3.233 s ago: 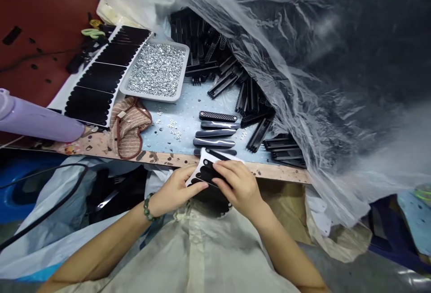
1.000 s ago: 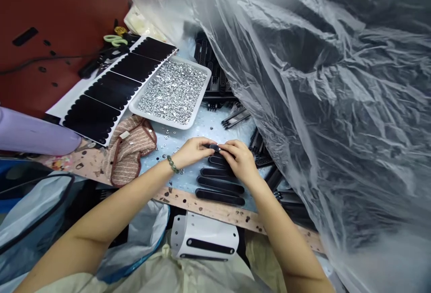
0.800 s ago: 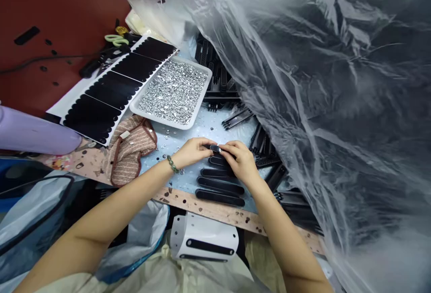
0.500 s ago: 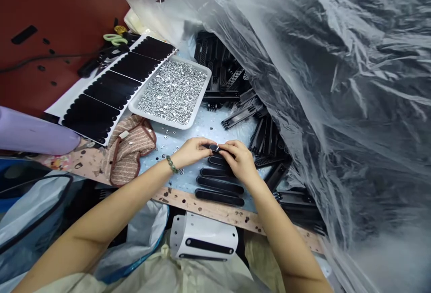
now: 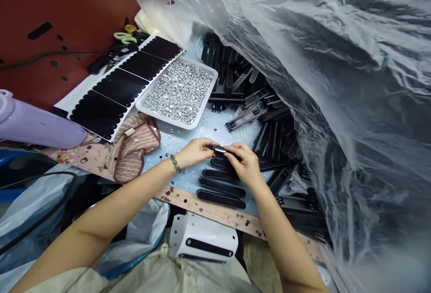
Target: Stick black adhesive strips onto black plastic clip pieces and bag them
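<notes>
A small dark, glossy strip (image 5: 219, 149) is pinched between both hands above the blue table cover. My left hand (image 5: 197, 151) grips its left end, with the fingers closed. On its right end, my right hand (image 5: 244, 160) has thumb and fingers closed. Below the hands, several black rounded strips (image 5: 222, 186) lie side by side near the table's front edge. A white tray (image 5: 139, 106) of small silver rings stands beyond my left hand. Most of the held strip is hidden by the fingers.
Black slotted parts (image 5: 245, 115) are heaped at the right, under a large clear plastic sheet (image 5: 319, 82). At the left are a sheet of black stickers (image 5: 101, 107), a striped cloth (image 5: 134, 149), a purple bottle (image 5: 43, 122) and green scissors (image 5: 124, 37).
The view has shifted slightly, so the table items appear farther right. The held strip shows more of its shiny surface between the fingers. Both hands keep their grip.
</notes>
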### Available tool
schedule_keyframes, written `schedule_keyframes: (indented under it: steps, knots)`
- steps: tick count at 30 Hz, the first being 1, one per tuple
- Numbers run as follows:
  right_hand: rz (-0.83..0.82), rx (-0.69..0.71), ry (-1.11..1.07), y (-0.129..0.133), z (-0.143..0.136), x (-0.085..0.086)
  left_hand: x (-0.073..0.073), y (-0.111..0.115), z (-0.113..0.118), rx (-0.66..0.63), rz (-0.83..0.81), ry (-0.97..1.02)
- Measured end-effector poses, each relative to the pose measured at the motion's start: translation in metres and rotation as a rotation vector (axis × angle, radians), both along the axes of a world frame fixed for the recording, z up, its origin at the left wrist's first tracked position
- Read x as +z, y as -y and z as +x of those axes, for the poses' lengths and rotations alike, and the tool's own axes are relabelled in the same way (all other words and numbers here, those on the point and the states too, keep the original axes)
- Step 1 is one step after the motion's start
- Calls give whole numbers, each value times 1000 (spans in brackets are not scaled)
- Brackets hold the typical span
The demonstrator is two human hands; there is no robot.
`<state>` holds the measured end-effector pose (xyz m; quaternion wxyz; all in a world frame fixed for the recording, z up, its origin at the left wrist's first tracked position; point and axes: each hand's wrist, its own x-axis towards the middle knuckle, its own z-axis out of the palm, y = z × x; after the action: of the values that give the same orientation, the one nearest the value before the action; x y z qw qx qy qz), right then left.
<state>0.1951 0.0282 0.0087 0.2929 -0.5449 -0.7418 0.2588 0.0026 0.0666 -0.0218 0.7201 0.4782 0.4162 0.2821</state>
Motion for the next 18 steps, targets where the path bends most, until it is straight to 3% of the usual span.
schedule_keyframes:
  steps: [13,18]
  knots:
    - [78,48,147,1,0,-8,2,-1,1,1,13,-31]
    - [100,59,310,2,-8,3,-2,2,6,38,45,-67]
